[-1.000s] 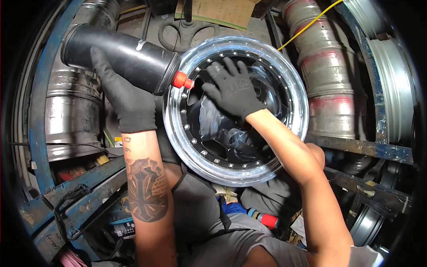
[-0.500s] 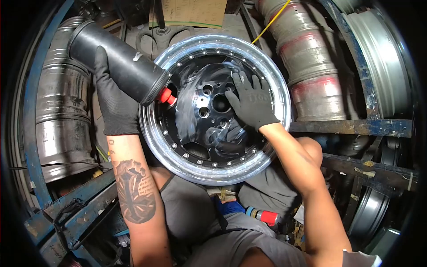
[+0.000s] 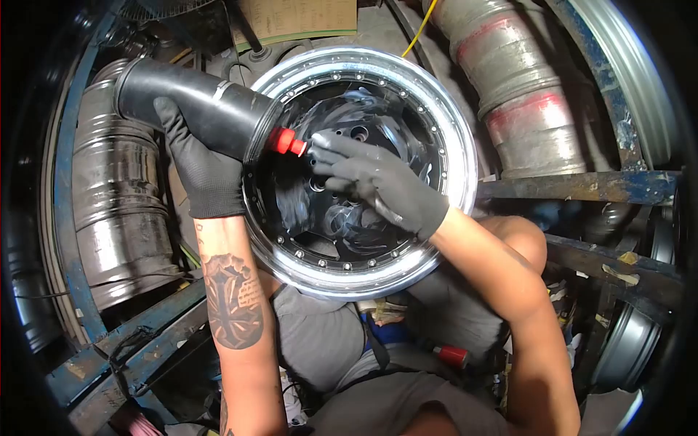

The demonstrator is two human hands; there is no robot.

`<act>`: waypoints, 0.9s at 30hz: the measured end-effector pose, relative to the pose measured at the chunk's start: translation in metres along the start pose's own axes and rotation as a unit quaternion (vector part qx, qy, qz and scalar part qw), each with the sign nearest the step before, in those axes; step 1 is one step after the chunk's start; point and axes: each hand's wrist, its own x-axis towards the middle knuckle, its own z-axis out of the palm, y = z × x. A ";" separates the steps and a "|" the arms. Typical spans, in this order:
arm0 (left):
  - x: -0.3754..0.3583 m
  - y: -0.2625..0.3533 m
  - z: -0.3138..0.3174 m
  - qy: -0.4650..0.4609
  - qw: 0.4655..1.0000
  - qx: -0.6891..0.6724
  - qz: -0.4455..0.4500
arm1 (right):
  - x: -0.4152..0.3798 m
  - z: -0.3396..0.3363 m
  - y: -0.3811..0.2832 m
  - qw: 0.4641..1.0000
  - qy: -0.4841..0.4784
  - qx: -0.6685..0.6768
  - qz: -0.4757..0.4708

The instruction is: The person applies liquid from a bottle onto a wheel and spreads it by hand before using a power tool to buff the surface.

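A large black cylindrical bottle (image 3: 200, 105) with a red nozzle (image 3: 289, 142) lies tilted in my black-gloved left hand (image 3: 193, 156), the nozzle end lower and toward the wheel. My right hand (image 3: 378, 178), also black-gloved, hovers over the wheel's centre with its fingers stretched out just beside the nozzle. Whitish residue shows on its fingertips. Beneath both is a wheel rim (image 3: 454, 171) with a polished silver lip and a black bolted centre face (image 3: 345, 232) streaked with whitish smears. My right hand partly hides the bolt holes.
Stacked metal wheels (image 3: 116, 189) stand on the left, and more with red marks (image 3: 520, 94) on the right. Blue metal frames (image 3: 618, 190) border both sides. A red can (image 3: 452, 356) lies below my knees. Cardboard (image 3: 298, 18) is at the back.
My right hand has moved left from the wheel's right side to the nozzle, turning over. The bottle has shifted slightly right and tilted closer to level, its nozzle now nearer the wheel's centre.
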 end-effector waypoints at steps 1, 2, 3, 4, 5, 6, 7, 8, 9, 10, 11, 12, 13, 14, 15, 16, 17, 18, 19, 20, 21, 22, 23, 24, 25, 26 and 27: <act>-0.001 -0.002 0.003 -0.004 1.000 0.014 0.002 | -0.002 0.006 -0.005 0.993 -0.005 0.106 0.050; -0.004 -0.005 0.006 -0.009 1.000 0.028 0.003 | -0.005 0.013 -0.010 0.972 0.001 0.210 0.101; -0.005 -0.008 0.008 -0.012 0.999 0.041 0.005 | -0.006 0.010 -0.008 0.966 0.000 0.243 0.093; -0.004 -0.010 0.007 -0.029 0.999 0.034 -0.005 | -0.007 0.007 -0.005 0.957 -0.002 0.275 0.087; -0.002 -0.011 0.005 -0.044 0.999 0.026 -0.014 | -0.008 0.005 -0.002 0.948 -0.005 0.307 0.081; 0.000 -0.012 0.004 -0.058 0.998 0.017 -0.022 | -0.010 0.005 -0.008 0.941 0.004 0.326 0.094; 0.000 -0.013 0.002 -0.056 0.998 0.008 -0.031 | -0.011 0.004 -0.007 0.938 0.001 0.333 0.097; 0.000 -0.013 0.002 -0.054 0.998 -0.002 -0.037 | -0.011 0.003 -0.007 0.936 -0.004 0.338 0.100; 0.000 -0.013 0.002 -0.053 0.998 -0.013 -0.043 | -0.011 0.000 -0.007 0.934 -0.009 0.342 0.102; 0.001 -0.014 0.001 -0.036 0.998 0.050 0.007 | -0.004 -0.005 -0.005 0.948 0.005 0.308 0.084; 0.001 -0.016 0.001 -0.015 0.993 0.099 0.061 | 0.005 -0.011 -0.007 0.979 0.056 0.170 0.095; -0.001 -0.018 0.007 0.004 0.982 0.147 0.116 | 0.021 -0.030 0.000 0.995 0.058 0.038 0.077; -0.003 -0.019 0.013 0.021 0.966 0.194 0.172 | 0.036 -0.046 0.010 0.992 0.058 -0.095 0.054; -0.007 -0.018 0.018 0.010 0.962 0.194 0.194 | 0.046 -0.049 0.015 0.941 0.113 -0.318 -0.013; -0.004 -0.015 0.015 -0.005 0.971 0.158 0.179 | 0.053 -0.047 0.017 0.834 0.164 -0.521 -0.078; 0.001 -0.013 0.009 -0.018 0.979 0.121 0.164 | 0.057 -0.045 0.020 0.678 0.205 -0.692 -0.138; 0.005 -0.011 0.004 -0.031 0.985 0.084 0.148 | 0.059 -0.044 0.023 0.669 0.175 -0.713 -0.114; 0.002 -0.010 0.004 -0.025 0.985 0.086 0.149 | 0.061 -0.040 0.024 0.659 0.145 -0.732 -0.090; 0.000 -0.010 0.005 -0.020 0.985 0.087 0.148 | 0.063 -0.037 0.025 0.648 0.116 -0.750 -0.065; -0.002 -0.010 0.004 -0.014 0.985 0.089 0.145 | 0.064 -0.037 0.031 0.641 0.077 -0.759 -0.087; -0.001 -0.009 0.001 -0.027 0.986 0.092 0.135 | 0.063 -0.037 0.028 0.635 0.072 -0.766 -0.068; 0.002 -0.008 -0.001 -0.038 0.987 0.091 0.126 | 0.062 -0.038 0.019 0.626 0.065 -0.775 -0.050; 0.004 -0.008 -0.004 -0.047 0.988 0.088 0.119 | 0.062 -0.042 0.010 0.615 0.057 -0.785 -0.034; 0.003 -0.008 -0.003 -0.047 0.988 0.086 0.116 | 0.058 -0.054 0.004 0.606 0.083 -0.791 0.007; 0.000 -0.007 0.001 -0.046 0.989 0.084 0.111 | 0.055 -0.067 -0.005 0.587 0.100 -0.803 0.024; -0.002 -0.006 0.004 -0.045 0.990 0.083 0.104 | 0.050 -0.079 -0.015 0.567 0.117 -0.814 0.043; -0.002 -0.006 0.006 -0.038 0.990 0.089 0.101 | 0.044 -0.090 -0.020 0.546 0.134 -0.825 0.062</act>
